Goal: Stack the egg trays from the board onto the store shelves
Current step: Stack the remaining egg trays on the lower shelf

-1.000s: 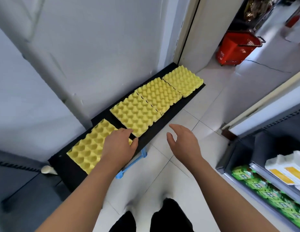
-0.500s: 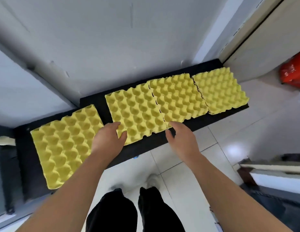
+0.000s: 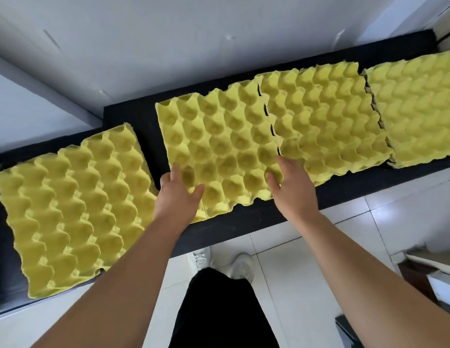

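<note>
Where the black board (image 3: pixel 244 222) runs along the white wall (image 3: pixel 219 46): I count four yellow egg trays (image 3: pixel 246 156) lying in a row on it, cups up.
second tray (image 3: pixel 219 131): second from the board's left end, turned slightly askew to the board's edges. Its right side meets the third tray (image 3: pixel 324 126), and I cannot tell which edge lies on top.
left hand (image 3: pixel 177 199): on the second tray's near-left corner, by the board's near edge. The thumb is spread and lies across the cups, and the fingers run straight up the tray's left side. I see nothing pinched.
right hand (image 3: pixel 293 189): on the same tray's near-right corner. The thumb lies flat on the cups, and the fingers are stretched along the seam with the third tray, spread and not clamped.
first tray (image 3: pixel 73 209): at the board's left end, with a strip of bare board between it and the second tray.
fourth tray (image 3: pixel 420 109): at the board's right end, just beside the third tray and cut off by the picture's edge.
tiled floor (image 3: pixel 307 272): off the board's near edge, with the person's white shoes (image 3: pixel 240 264) and black trousers (image 3: pixel 219 310) on it.
</note>
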A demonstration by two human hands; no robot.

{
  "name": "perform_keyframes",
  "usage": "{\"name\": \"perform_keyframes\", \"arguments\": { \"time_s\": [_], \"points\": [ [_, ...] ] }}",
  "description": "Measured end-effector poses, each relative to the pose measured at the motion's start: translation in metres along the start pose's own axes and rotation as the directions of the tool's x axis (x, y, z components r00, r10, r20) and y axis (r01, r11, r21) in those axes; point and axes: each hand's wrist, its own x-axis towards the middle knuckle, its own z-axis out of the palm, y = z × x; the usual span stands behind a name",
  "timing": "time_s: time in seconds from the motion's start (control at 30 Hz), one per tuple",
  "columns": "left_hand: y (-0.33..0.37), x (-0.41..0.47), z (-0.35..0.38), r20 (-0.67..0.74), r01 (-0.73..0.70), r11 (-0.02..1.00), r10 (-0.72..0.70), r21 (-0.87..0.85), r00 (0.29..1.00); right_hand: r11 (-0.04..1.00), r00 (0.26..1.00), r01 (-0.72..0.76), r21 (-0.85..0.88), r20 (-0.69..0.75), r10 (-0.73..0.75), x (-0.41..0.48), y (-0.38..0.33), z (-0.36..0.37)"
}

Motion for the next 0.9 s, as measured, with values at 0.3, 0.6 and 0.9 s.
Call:
{"name": "perform_keyframes", "arguments": {
  "time_s": [0.3, 0.6, 0.9],
  "points": [
    [0.000, 0.008, -0.005, -0.079, -0.011, 0.994, 0.020, 0.112, 0.997, 0.991, 0.993, 0.097, -0.088, -0.062, -0.103, 0.001, -0.008, 0.018],
    [-0.012, 0.002, -0.039, -0.099, -0.067, 0.997, 0.070, 0.034, 0.993, 0.994, 0.998, 0.020, -0.109, -0.062, -0.027, 0.013, -0.021, 0.020],
    [-0.014, -0.009, -0.054, -0.180, -0.230, 0.963, 0.203, -0.142, 0.962, 0.994, 1.000, -0.018, 0.107, 0.000, 0.018, 0.014, -0.029, -0.001]
  ]
}}
